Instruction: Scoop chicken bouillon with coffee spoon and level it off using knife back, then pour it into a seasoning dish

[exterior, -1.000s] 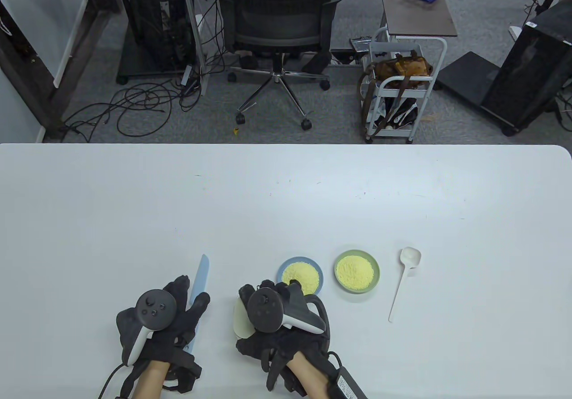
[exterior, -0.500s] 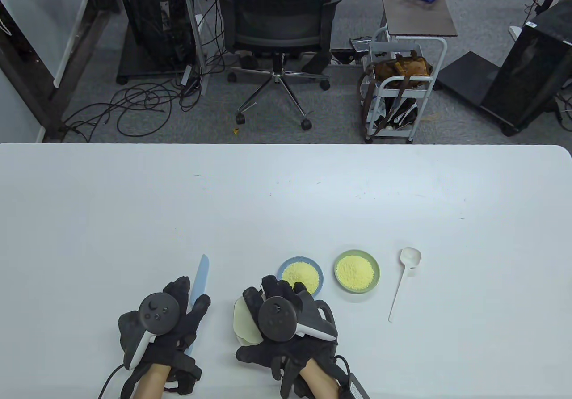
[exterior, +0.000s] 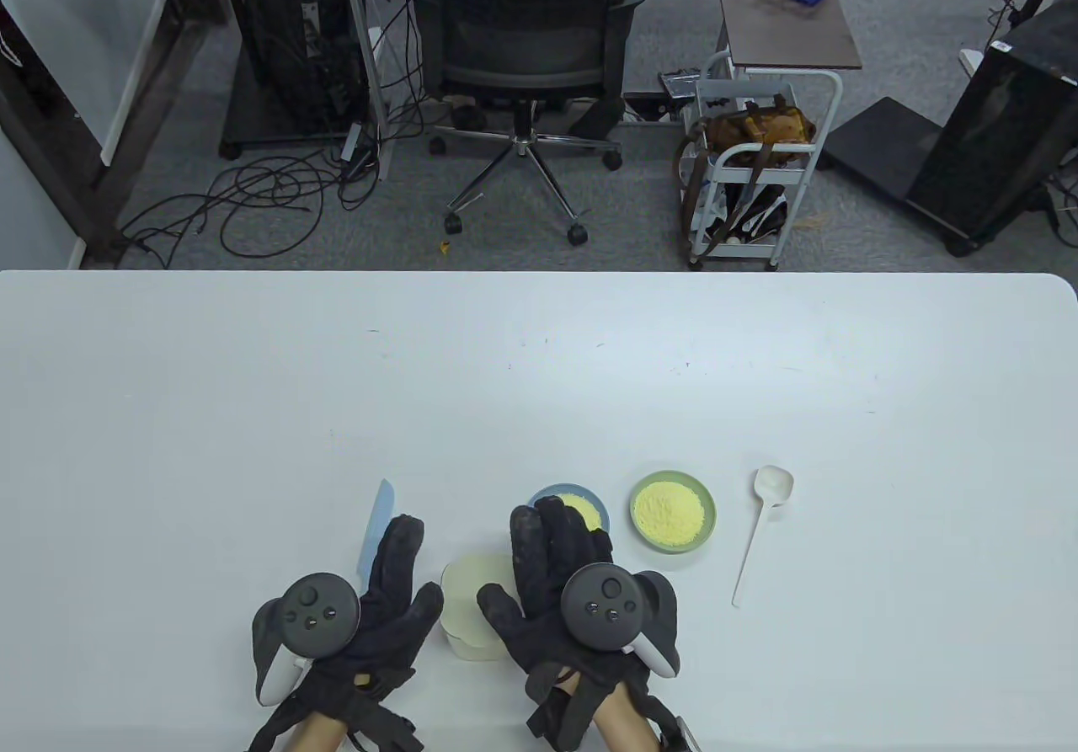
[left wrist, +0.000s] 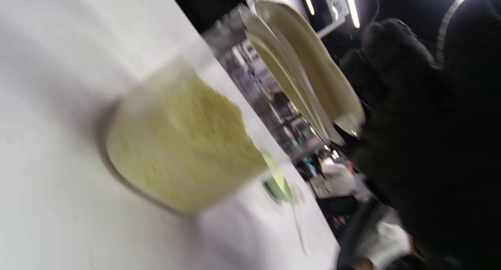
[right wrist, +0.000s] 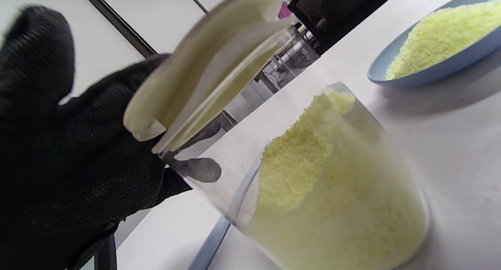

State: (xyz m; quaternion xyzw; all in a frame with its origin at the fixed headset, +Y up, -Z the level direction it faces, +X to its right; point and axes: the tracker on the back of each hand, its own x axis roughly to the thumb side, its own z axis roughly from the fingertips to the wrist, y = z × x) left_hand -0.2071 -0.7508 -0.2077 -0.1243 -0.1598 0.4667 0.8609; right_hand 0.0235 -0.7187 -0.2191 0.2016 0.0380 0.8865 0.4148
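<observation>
A clear jar of yellow bouillon point(right wrist: 332, 199) with a cream lid point(exterior: 472, 605) stands near the table's front edge, between my hands. My left hand point(exterior: 396, 592) lies to its left with fingers straight and the thumb toward the jar. My right hand point(exterior: 539, 567) is on the jar's right, fingers stretched over the blue dish point(exterior: 581, 501), thumb at the lid's edge. Neither hand curls round anything. The light-blue knife point(exterior: 379, 525) lies partly under the left hand. The white coffee spoon point(exterior: 755, 533) lies to the right of the green dish point(exterior: 672, 512).
Both dishes hold heaps of yellow granules, and they sit side by side just beyond the jar. Farther back the white table point(exterior: 539, 365) is bare up to its far edge. An office chair point(exterior: 522, 45) and a cart point(exterior: 758, 162) stand on the floor beyond.
My right hand slid right off the jar and straightened its fingers, uncovering the lid. My left hand moved right from the knife toward the jar and opened out.
</observation>
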